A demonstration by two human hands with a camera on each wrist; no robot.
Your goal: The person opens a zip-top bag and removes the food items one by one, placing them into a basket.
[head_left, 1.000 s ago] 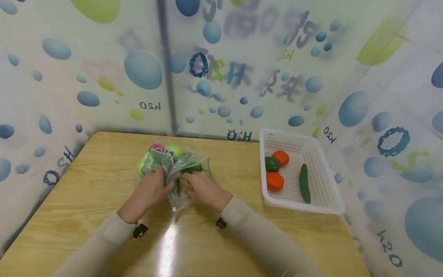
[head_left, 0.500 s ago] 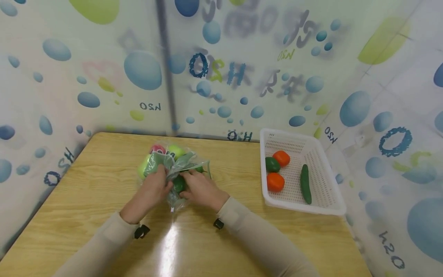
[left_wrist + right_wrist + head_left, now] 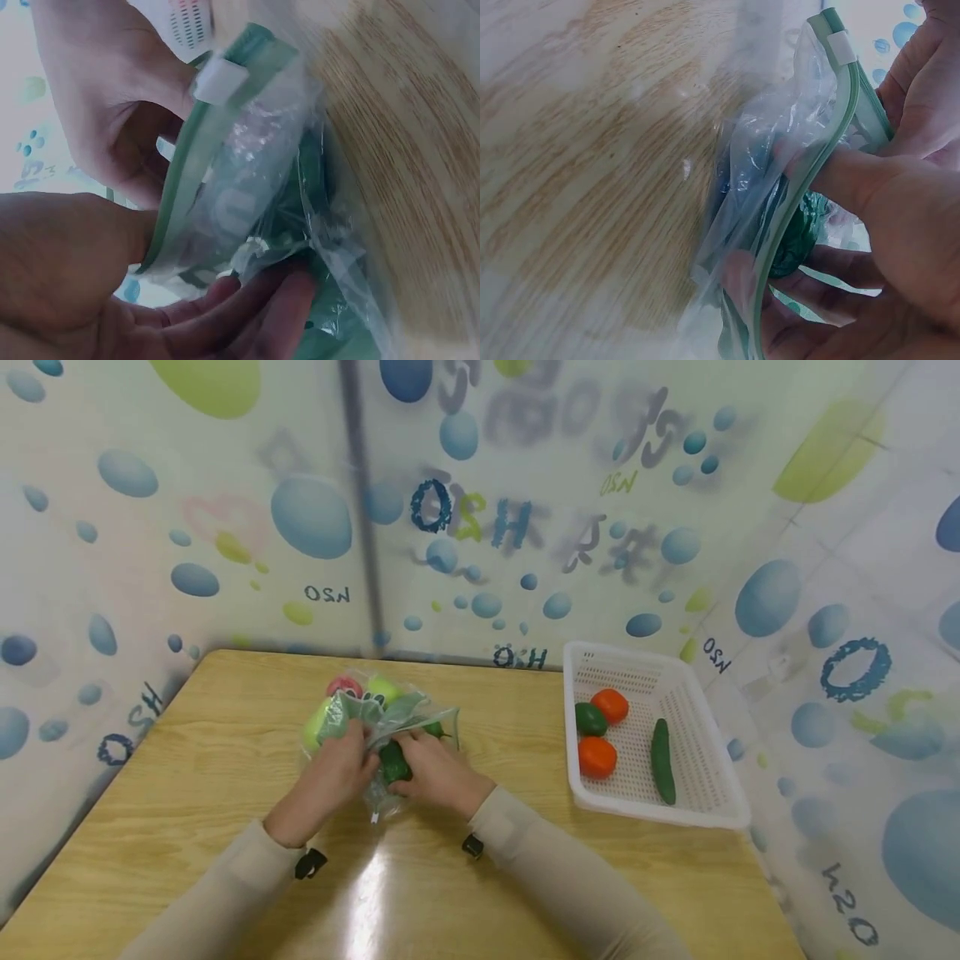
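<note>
Clear plastic, crumpled and edged with a green zip strip, makes up the bag (image 3: 378,727) you are working on; it lies on the bench (image 3: 187,777) a little behind its middle, with pale green and pink pieces showing through its far end. A white slider (image 3: 841,47) sits on the green strip near one end.

Your left hand (image 3: 330,781) has its grip pinched on the bag's near edge: in the left wrist view its fingers (image 3: 247,315) curl under the plastic while the strip (image 3: 191,172) runs across them. Your right hand (image 3: 435,777) also has a closed grip, with the thumb lying over the strip and the fingers curled round a dark green vegetable (image 3: 392,762) at the bag's mouth. Whether that vegetable lies wholly inside the plastic, you cannot tell from these views. Both hands touch the bag and nearly meet each other over it.

Bare wood runs left of the bag to the bench edge and forward towards you, under both sleeved forearms. To the right there is a strip of bare bench, then a white basket (image 3: 697,806) holding two orange pieces, a green one and a cucumber (image 3: 661,760). Printed curtain walls (image 3: 225,527) stand close behind and along both sides of the bench.
</note>
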